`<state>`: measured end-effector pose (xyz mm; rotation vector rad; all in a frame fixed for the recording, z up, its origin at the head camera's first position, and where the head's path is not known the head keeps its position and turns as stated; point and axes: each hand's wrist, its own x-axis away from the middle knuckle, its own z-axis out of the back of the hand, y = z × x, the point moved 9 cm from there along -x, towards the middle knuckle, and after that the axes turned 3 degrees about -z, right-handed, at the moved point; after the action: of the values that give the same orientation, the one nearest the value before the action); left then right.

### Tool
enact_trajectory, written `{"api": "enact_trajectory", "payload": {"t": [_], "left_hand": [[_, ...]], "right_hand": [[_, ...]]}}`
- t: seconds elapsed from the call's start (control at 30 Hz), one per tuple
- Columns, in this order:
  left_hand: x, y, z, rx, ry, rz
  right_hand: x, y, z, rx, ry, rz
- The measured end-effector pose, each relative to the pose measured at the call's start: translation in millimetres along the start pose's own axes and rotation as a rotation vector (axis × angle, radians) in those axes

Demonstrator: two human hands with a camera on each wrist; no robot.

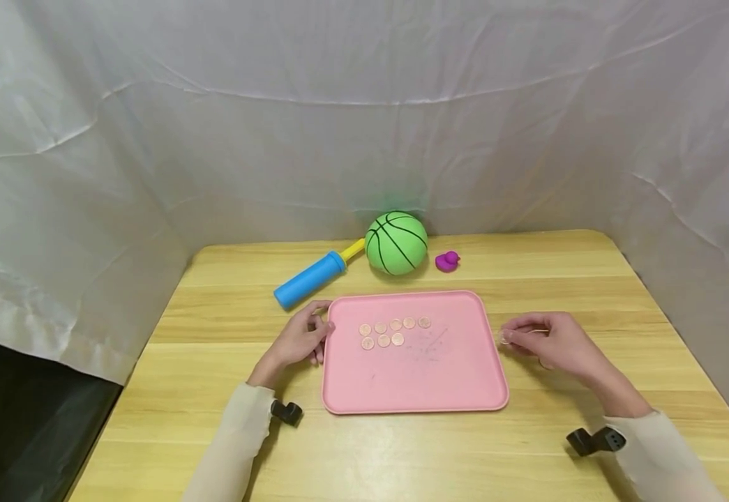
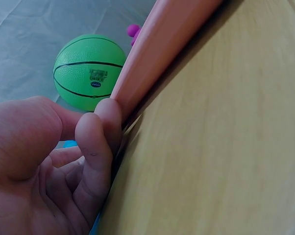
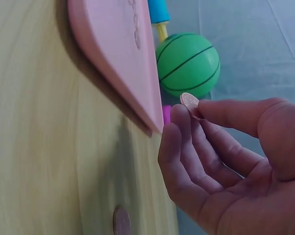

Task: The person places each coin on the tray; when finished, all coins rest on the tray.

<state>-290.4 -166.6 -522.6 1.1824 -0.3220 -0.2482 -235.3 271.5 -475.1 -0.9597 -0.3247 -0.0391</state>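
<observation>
A pink tray lies on the table with two rows of copper-coloured coins toward its upper left. The upper row has several coins, the lower one three. My left hand holds the tray's left rim, its fingertips against the edge. Just off the tray's right side, my right hand pinches one coin between thumb and forefinger, raised above the table. Another coin lies on the wood below that hand, mostly covered by it in the head view.
Behind the tray stand a green ball with black lines, a blue pump with a yellow end, and a small purple rubber duck. A pale cloth hangs behind the wooden table.
</observation>
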Motion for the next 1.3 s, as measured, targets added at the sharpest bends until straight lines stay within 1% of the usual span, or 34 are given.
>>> {"api": "enact_trajectory", "payload": {"t": [0.3, 0.43, 0.57, 0.7, 0.9, 1.0, 1.13, 1.3], "left_hand": [[-1.9, -2.4, -1.8, -0.005, -0.002, 0.007], [-2.2, -3.9, -2.6, -0.008, 0.000, 0.008], [-2.3, -5.1, -3.2, -0.014, -0.002, 0.010], [-1.8, -5.2, -2.7, -0.014, -0.003, 0.014], [-0.3, -3.5, -1.3, -0.010, 0.002, 0.006], [0.3, -4.2, -1.6, -0.013, 0.000, 0.009], [0.3, -3.8, -0.6, -0.019, 0.001, 0.006], [-1.1, -0.9, 0.8, -0.032, 0.000, -0.014]], "right_hand": [[-6, -14, -16.1, -0.144, -0.087, 0.058], [-11, -18, -23.8, -0.145, -0.116, 0.064], [-15, -20, -28.5, -0.116, -0.110, 0.061], [-20, -27, -33.3, -0.111, -0.104, 0.066], [-26, -38, -45.1, -0.118, -0.125, 0.065], [-29, -44, -51.9, -0.145, -0.135, 0.065], [-33, -52, -60.7, -0.210, -0.140, 0.082], [-41, -60, -72.4, -0.220, -0.133, 0.107]]}}
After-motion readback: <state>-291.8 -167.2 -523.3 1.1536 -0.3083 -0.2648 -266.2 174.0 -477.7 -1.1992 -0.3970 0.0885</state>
